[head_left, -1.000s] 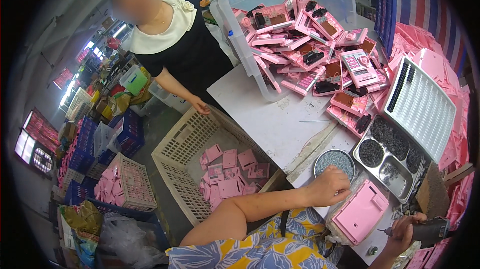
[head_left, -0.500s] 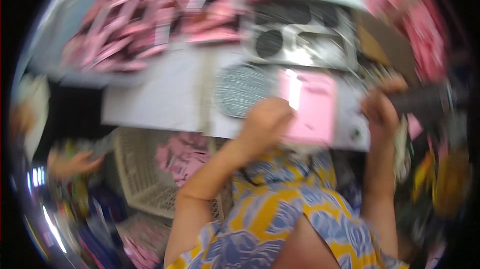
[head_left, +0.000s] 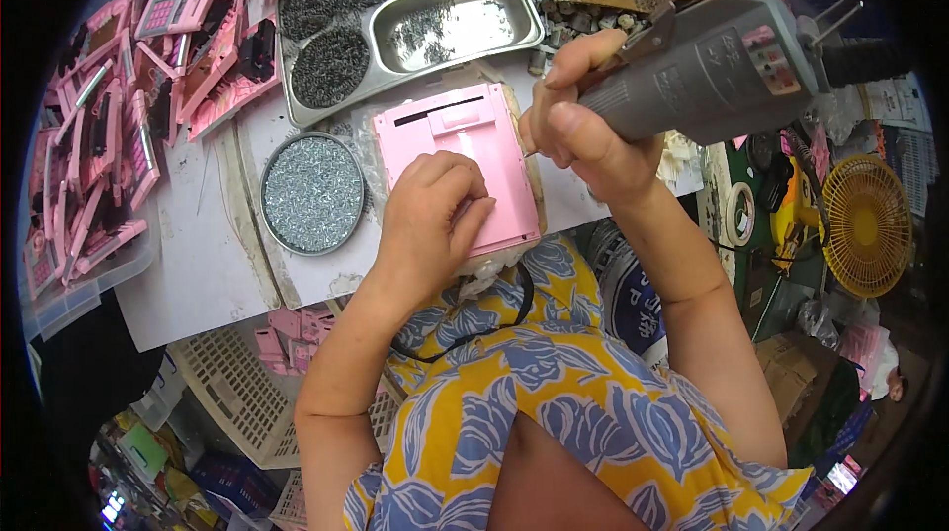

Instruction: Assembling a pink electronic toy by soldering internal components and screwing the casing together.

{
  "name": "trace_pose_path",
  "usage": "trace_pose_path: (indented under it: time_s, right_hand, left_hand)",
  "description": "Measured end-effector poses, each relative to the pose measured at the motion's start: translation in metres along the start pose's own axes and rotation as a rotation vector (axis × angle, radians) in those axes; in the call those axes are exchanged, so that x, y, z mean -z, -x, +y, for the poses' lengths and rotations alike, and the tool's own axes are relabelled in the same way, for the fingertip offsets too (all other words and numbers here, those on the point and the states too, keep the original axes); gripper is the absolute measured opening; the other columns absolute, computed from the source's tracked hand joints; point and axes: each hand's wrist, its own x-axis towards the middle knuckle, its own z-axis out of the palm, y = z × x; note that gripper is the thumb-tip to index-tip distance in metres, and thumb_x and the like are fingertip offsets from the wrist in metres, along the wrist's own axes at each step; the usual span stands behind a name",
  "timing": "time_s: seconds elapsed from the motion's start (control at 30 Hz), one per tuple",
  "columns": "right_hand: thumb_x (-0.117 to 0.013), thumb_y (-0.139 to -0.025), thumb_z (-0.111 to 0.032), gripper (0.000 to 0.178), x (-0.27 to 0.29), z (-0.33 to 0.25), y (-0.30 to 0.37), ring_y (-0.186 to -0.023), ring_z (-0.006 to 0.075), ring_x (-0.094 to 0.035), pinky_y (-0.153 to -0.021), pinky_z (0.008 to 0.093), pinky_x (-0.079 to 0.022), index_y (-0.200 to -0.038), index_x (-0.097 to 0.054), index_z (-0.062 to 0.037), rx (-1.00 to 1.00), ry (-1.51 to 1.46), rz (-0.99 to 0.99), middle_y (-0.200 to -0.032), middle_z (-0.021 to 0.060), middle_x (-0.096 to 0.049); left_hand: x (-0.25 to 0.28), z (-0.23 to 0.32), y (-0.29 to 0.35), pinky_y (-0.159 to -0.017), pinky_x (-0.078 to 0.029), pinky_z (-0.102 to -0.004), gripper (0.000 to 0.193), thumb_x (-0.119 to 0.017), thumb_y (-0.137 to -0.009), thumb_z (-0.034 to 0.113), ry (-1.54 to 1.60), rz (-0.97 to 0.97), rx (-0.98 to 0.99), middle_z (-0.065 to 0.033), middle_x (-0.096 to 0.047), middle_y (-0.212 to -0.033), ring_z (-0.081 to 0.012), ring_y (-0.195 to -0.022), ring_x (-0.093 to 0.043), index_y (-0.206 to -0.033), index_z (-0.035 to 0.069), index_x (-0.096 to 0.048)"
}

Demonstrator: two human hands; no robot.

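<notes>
A pink plastic case (head_left: 506, 180) with a dark slot near its far edge lies in front of me on a padded support. My left hand (head_left: 435, 210) rests over its left part, fingers curled in toward the thumb; what they pinch, if anything, is hidden. My right hand (head_left: 598, 140) grips a grey electric screwdriver (head_left: 702, 71) around its front end, the tool lying nearly level. Its thin bit (head_left: 532, 153) points at the case's right edge; whether it touches I cannot tell. Left of the case stands a round dish (head_left: 312, 193) of small silvery screws.
A metal compartment tray (head_left: 455, 25) with dark small parts stands beyond the case. Pink calculator-like assemblies (head_left: 124, 116) are heaped at the left. A plastic basket (head_left: 232, 388) with pink pieces sits below the table's edge. A yellow fan (head_left: 866, 224) stands at the right.
The view has turned and sharpened, so the table appears shifted left. The screwdriver and my right hand have come in from the right to the case's edge. My left hand remains on the case.
</notes>
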Motion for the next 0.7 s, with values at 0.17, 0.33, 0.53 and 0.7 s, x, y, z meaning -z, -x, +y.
trace_pose_path:
  time_s: [0.17,0.33,0.53,0.7]
  right_hand:
    - [-0.065,-0.092,-0.006,0.023,-0.007,0.006,0.005,-0.053,0.0122,-0.050,-0.053,0.0323,-0.046,-0.106,-0.047,-0.0038,-0.037,0.019,0.017,-0.066,0.0041,-0.052]
    - [-0.065,-0.091,-0.004,0.021,-0.004,0.018,0.013,-0.058,0.0140,-0.055,-0.056,0.0324,-0.050,-0.095,-0.045,-0.0063,-0.098,0.149,-0.011,-0.068,0.0055,-0.054]
    - [-0.073,-0.090,-0.016,0.029,0.004,0.005,0.003,-0.056,0.0124,-0.050,-0.056,0.0318,-0.048,-0.106,-0.050,-0.0072,-0.124,0.101,0.005,-0.066,0.0020,-0.052]
    - [-0.076,-0.093,-0.034,0.038,-0.032,-0.033,-0.017,-0.052,0.0118,-0.044,-0.055,0.0313,-0.045,-0.112,-0.050,-0.0133,-0.031,-0.311,-0.091,-0.060,-0.0024,-0.045]
  left_hand:
    - [-0.001,0.001,-0.002,-0.075,-0.049,-0.0383,0.017,-0.077,-0.077,0.003,0.001,-0.005,0.013,-0.0100,-0.064,-0.092,-0.0292,-0.086,-0.060,-0.084,0.002,-0.062]
    - [-0.001,0.001,-0.004,-0.076,-0.048,-0.0415,0.018,-0.077,-0.076,0.005,0.004,0.022,0.002,-0.0090,-0.063,-0.089,-0.0316,-0.084,-0.060,-0.082,0.004,-0.060]
    - [-0.007,-0.002,0.002,-0.076,-0.051,-0.0377,0.014,-0.078,-0.078,0.004,0.053,0.101,-0.042,-0.0104,-0.070,-0.093,-0.0287,-0.086,-0.064,-0.089,0.002,-0.069]
    - [-0.008,0.004,0.001,-0.074,-0.051,-0.0381,0.013,-0.077,-0.080,0.003,0.088,0.215,-0.082,-0.0088,-0.071,-0.089,-0.0280,-0.081,-0.065,-0.090,0.003,-0.069]
